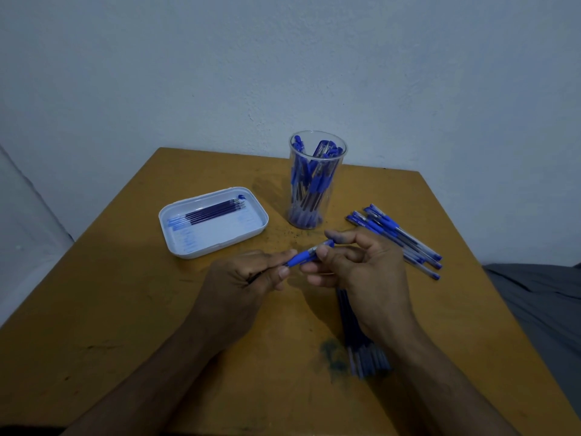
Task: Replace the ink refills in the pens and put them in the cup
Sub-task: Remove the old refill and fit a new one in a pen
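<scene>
Both hands hold one blue pen (309,253) over the middle of the table. My left hand (248,278) pinches the pen's blue grip end, and my right hand (361,265) grips its clear barrel between thumb and fingers. A clear cup (316,180) behind the hands stands upright and holds several blue pens. To the right lie several more blue pens (399,237) in a loose pile. A white tray (213,221) on the left holds several dark refills (213,210). Another bundle of refills (361,341) lies under my right forearm, partly hidden.
The wooden table (125,309) has ink smudges, one dark stain (331,354) near the refill bundle. A wall stands close behind the table. Grey cloth (544,303) lies beyond the table's right edge.
</scene>
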A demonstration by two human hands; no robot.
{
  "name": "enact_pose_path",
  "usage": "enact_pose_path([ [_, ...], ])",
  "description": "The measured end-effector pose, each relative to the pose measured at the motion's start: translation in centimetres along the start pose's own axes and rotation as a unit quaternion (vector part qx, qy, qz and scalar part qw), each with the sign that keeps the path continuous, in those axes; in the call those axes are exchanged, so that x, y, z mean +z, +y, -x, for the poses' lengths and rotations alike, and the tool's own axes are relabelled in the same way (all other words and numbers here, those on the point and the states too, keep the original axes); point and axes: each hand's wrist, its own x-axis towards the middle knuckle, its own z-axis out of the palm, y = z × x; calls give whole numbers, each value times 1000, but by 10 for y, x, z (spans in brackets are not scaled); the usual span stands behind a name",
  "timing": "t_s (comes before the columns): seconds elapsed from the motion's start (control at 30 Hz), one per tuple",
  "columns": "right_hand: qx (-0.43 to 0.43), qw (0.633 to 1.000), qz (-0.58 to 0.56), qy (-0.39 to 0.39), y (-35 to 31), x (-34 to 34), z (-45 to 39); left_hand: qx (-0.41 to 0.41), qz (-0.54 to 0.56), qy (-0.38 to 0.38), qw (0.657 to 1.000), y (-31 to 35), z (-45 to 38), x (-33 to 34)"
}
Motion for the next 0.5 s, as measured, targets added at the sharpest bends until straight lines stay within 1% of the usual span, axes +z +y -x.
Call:
enact_pose_path([
  [0.17,13,1000,-14,17,2,10,2,9,-12,11,1000,1,-1,2],
  [0.3,-37,998,19,45,-13,9,3,-6,-21,17,1000,2,0,1],
  [0.33,-56,996,42,53,-17,7,2,4,-41,16,999,0,0,0],
  [0.4,-102,987,103,75,-26,3,1,59,-139,14,988,-3,-2,-1],
  [0.43,-124,980,129,86,-32,1,0,70,-184,4,980,-4,-4,-1],
  [0.5,-162,968,160,106,-47,-2,-2,42,-241,-33,969,0,-11,1],
])
